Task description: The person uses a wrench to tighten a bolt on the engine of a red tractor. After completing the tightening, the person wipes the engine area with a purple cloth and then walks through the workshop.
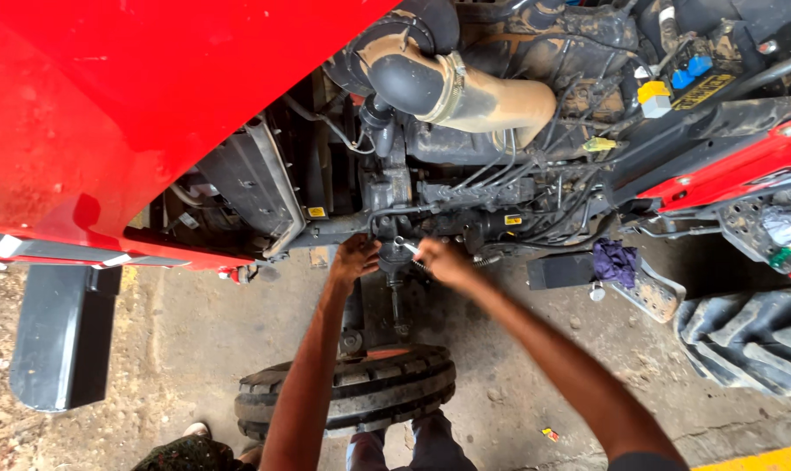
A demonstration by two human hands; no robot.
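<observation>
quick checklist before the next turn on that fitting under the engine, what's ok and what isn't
1. Left hand braced on the dark housing: ok.
2. Right hand has a grip on the small metal tool: ok.
3. Tool seated squarely on the fitting: cannot tell, too small.
4. Raised red hood held securely overhead: cannot tell, no prop visible.
5. Wires away from both hands: ok.
6. Footing beside the front tyre: cannot tell.
</observation>
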